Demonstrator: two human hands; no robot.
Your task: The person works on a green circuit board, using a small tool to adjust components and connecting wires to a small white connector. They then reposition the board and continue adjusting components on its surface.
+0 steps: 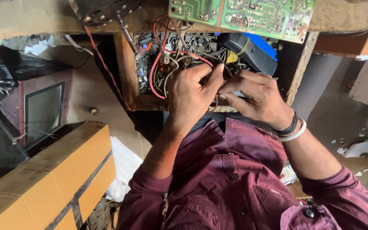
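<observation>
Bench (30, 17) of worn wood runs across the far edge of the view, with a green circuit board (252, 15) lying on it at far right. Cardboard box (60, 174), tan with a dark strip of tape, sits near left, and beyond it at far left stands an old television set (43, 113) with a dark screen. An open wooden drawer (126, 72) hangs under the bench at centre, filled with a jumble of small electronic parts; a black and blue device (252, 53) lies at its right end. Both hands meet just in front of the drawer. The left hand (190, 93) has its fingers curled narrow around a thin wire that leads to the red and white wires (160, 59) in the drawer. The right hand (256, 96), with bangles (292, 130) at its wrist, has its fingers pinched close against the left thumb; what they grip is too small to tell.
</observation>
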